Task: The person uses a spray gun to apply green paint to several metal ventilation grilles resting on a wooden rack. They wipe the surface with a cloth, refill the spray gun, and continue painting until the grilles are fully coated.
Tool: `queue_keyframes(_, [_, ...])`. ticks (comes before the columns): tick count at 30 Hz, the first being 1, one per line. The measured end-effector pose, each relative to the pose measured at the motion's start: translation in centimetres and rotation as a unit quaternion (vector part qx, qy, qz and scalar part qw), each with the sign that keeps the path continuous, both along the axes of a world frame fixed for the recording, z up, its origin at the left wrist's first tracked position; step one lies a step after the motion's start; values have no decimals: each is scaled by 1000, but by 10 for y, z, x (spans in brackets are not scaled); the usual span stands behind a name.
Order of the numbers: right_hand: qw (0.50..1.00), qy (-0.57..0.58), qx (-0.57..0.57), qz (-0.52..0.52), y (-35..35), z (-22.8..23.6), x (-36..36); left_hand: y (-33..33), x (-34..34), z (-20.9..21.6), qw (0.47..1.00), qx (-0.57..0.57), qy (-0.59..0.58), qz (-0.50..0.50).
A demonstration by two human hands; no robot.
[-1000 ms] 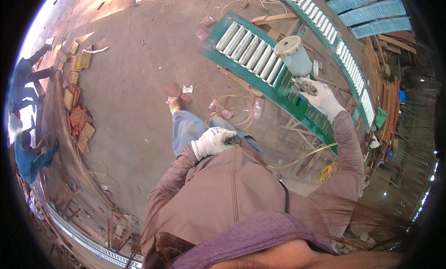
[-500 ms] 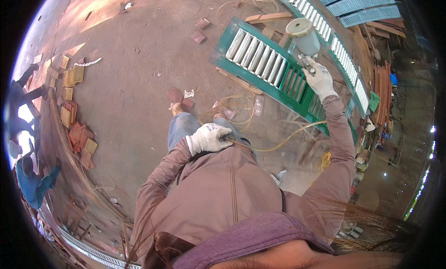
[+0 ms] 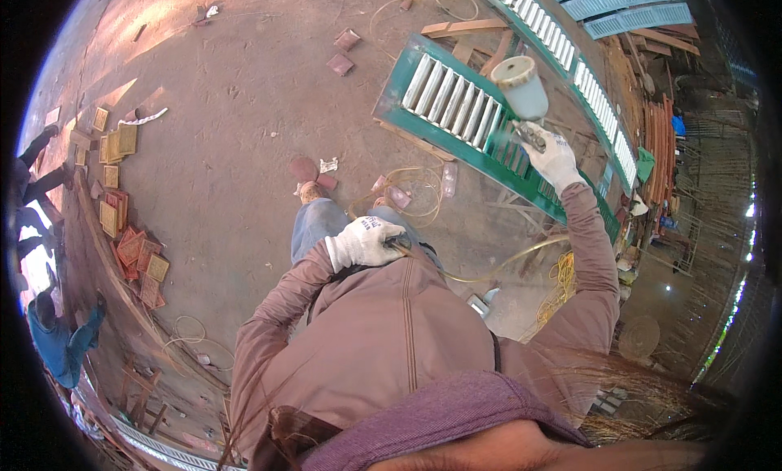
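My right hand [image 3: 551, 155], in a white glove, is wrapped round a metal spray gun [image 3: 529, 137]. A whitish paint cup [image 3: 521, 88] with a stained lid sits on top of the gun. The gun is held over a green-framed louvred shutter [image 3: 444, 137]. The slats at its far left end are white, while those near the gun look green, with a pale haze by the nozzle. At my waist, my gloved left hand [image 3: 366, 241] is closed round a yellowish hose [image 3: 489, 271] and a small dark object [image 3: 399, 244], whose kind I cannot make out.
A second shutter [image 3: 580, 72], with white slats, runs along the far right, with blue shutters [image 3: 631, 15] beyond it. Hose coils [image 3: 411, 186] lie by my feet. Small wooden frames [image 3: 126, 137] and reddish pieces [image 3: 134, 247] lie at left, where other people [image 3: 61, 324] are.
My right hand and the spray gun have moved left and nearer over the green shutter. Pale haze now shows at the nozzle. The left hand stays at my waist.
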State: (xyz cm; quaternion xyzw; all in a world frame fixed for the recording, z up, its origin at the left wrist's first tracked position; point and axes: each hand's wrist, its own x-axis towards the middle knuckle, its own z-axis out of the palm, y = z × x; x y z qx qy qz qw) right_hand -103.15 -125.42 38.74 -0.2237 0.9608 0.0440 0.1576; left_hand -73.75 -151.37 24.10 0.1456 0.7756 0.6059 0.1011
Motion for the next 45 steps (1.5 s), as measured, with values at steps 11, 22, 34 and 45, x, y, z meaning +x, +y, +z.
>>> queue_keyframes(11, [999, 43, 16, -3, -17, 0, -7, -19, 3, -7, 1000, -9, 7, 9])
queue_keyframes(22, [1000, -19, -22, 9, -27, 1, 6, -37, -2, -1, 1000, 30, -7, -1])
queue_keyframes(34, [995, 95, 9, 32, -43, -14, -6, -56, 3, -3, 999, -23, -34, -12])
queue_keyframes(45, [991, 43, -103, 72, -18, -4, 8, -62, 1, -6, 999, 30, -18, -13])
